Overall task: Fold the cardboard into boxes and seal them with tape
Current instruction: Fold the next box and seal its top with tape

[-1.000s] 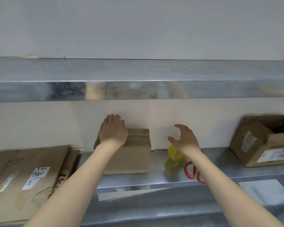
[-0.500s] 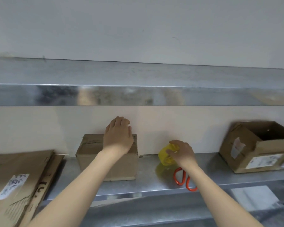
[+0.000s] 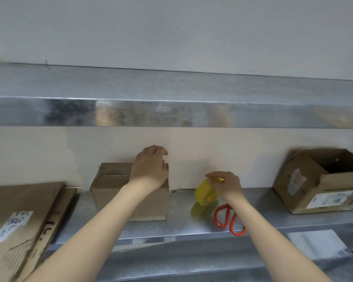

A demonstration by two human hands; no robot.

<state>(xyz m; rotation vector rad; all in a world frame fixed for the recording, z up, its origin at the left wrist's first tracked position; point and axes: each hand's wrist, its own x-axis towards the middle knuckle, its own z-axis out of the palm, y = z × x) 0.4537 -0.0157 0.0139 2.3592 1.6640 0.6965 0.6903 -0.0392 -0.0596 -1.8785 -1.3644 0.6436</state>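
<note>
Two hands up on a metal shelf, seen from the head camera alone. Left hand planted on the right end of a small closed box, palm down on the top, fingers bent over the far edge, thumb at the right corner: a holding-down grip, box pushed back close to the wall. Right hand wrapped on a yellow tape roll, fingers pinching its upper rim, roll standing on edge and tilted; resting on the shelf or just lifted off it, impossible to tell. Orange scissors just below that hand, lying on the shelf, untouched. Box to the left of the roll, near but apart, bare shelf between them. Top seam of the box running left to right, so probably a leftward carry of the tape, starting at the near right end where the left hand sits. Right hand clearly the nearer one for that job. Flat cardboard stacked at far left, an open box at far right, well apart from both hands.
</note>
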